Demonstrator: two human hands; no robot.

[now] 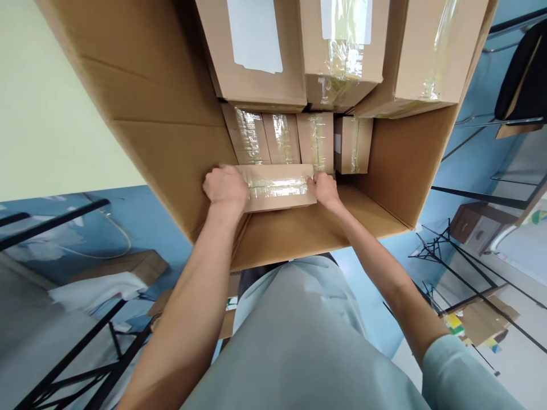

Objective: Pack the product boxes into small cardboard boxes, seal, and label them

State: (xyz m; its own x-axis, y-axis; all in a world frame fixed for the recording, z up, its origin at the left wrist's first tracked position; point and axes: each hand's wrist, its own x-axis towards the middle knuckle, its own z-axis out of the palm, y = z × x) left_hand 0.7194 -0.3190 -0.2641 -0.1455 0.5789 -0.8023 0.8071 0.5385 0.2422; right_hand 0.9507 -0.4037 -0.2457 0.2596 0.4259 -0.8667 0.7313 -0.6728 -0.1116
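A small brown cardboard box [277,200], sealed with clear tape, lies crosswise inside a large open carton [149,108]. My left hand [226,187] grips its left end with curled fingers, close to the carton's left wall. At the opposite end, my right hand [323,189] pinches the corner; its fingertips are partly hidden. Just beyond the held box stand several taped small boxes [282,136] in a row, with a slightly separate small box [356,145] at the right. Larger boxes rest above that row: a box with a white label [265,62], a taped box [346,62] and a right-hand box [431,62].
The carton's near wall [294,233] lies in front of my body. A pale green surface [55,108] is at upper left. Black metal frames [72,222] stand at left. At right are a black chair [523,74] and a small drawer cabinet [478,228].
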